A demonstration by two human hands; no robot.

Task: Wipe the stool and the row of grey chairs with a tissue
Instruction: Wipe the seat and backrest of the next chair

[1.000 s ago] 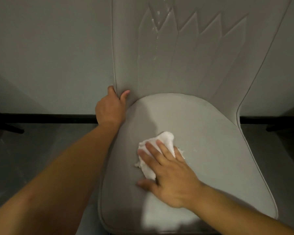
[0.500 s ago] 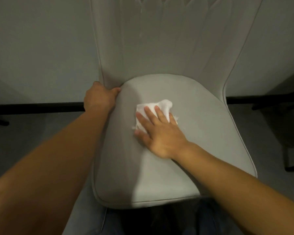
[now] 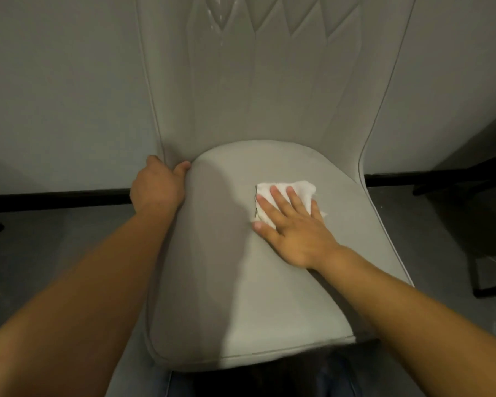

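1. A grey chair (image 3: 241, 296) is seen from above, its padded seat filling the middle of the view and its stitched backrest (image 3: 269, 81) rising against a pale wall (image 3: 55, 96).
2. A crumpled white tissue (image 3: 301, 190) is pressed flat on the seat, towards the rear right part of the cushion.
3. The tissue is covered by the right hand (image 3: 294, 227) — fingers straight and spread, palm down, nothing gripped.
4. The chair's left edge, where seat meets backrest, is gripped by the left hand (image 3: 158, 187) — fingers curled behind the edge, thumb at the front.
5. A dark floor (image 3: 40, 247) is seen on both sides of the chair, and a black skirting strip (image 3: 55, 197) runs along the foot of the wall.
6. Black furniture legs (image 3: 470, 179) are visible at the right, well apart from the chair.
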